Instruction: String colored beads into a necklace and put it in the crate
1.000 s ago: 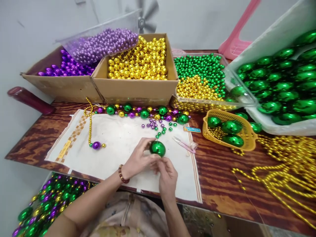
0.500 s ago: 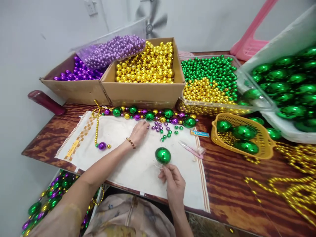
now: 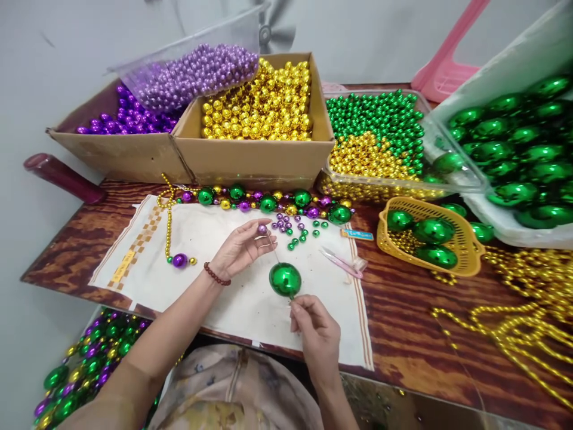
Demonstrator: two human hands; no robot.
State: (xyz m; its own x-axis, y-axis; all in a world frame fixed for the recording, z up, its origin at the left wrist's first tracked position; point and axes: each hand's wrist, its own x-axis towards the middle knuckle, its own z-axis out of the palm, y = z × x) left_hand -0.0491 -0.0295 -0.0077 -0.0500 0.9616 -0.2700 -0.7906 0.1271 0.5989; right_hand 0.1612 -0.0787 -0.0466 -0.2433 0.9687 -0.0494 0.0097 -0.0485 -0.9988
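Note:
My left hand (image 3: pixel 244 243) pinches a small purple bead (image 3: pixel 262 229) between thumb and fingertips, the other fingers loosely curled. The bead is at the upper end of a thin needle-like strand (image 3: pixel 274 246) that rises from a large green bead (image 3: pixel 285 279); whether it is threaded on is too small to tell. Below the green bead, my right hand (image 3: pixel 313 322) grips the lower end of the strand between thumb and forefinger. Loose small purple beads (image 3: pixel 282 223) and small green beads (image 3: pixel 303 237) lie on the white cloth (image 3: pixel 242 298) beyond my hands.
A finished-looking bead strand (image 3: pixel 267 203) runs along the cloth's far edge. Pink-handled scissors or snips (image 3: pixel 342 263) lie at right, near a yellow basket (image 3: pixel 470 251). Cardboard boxes (image 3: pixel 250 158) and a clear tub (image 3: pixel 385 179) of beads stand behind. Gold bead chains (image 3: pixel 514 322) lie far right.
My left hand has lifted from the cloth by the loose purple beads and come back toward the green bead with a purple bead. The strand above the green bead now tilts left.

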